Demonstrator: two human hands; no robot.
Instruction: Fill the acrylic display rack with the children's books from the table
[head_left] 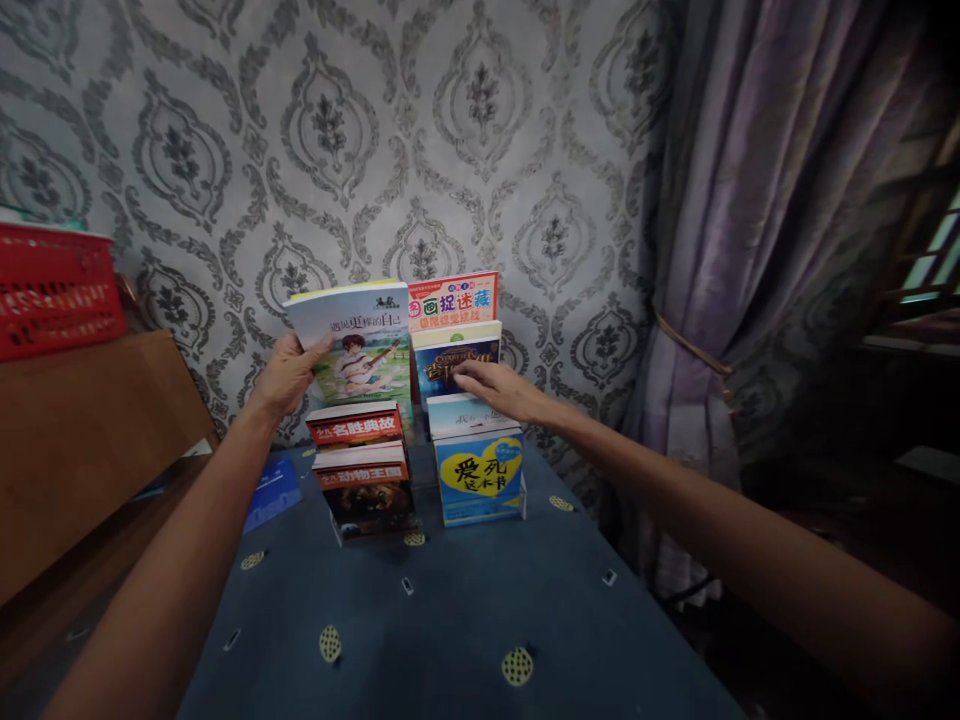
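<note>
My left hand (286, 375) is closed on the left edge of a paperback book (360, 345), whose cover shows a child with a guitar on grass. This book stands above the back of the left row, where a red-banded book (356, 425) and a dark animal book (367, 500) stand upright in front. My right hand (495, 388) reaches over the right row, fingers stretched out against a dark blue book (431, 367). Ahead of that hand's wrist are a pale blue book (450, 412) and a blue book with a yellow heart (480, 480). My right thumb is hard to make out.
A red-and-white picture book (454, 300) stands at the back right against the patterned wall (480, 100). A flat blue booklet (271, 492) lies on the dark blue tablecloth (420, 650). Left are a cardboard box (90, 440) and red basket (56, 290); right, a tied curtain (720, 250).
</note>
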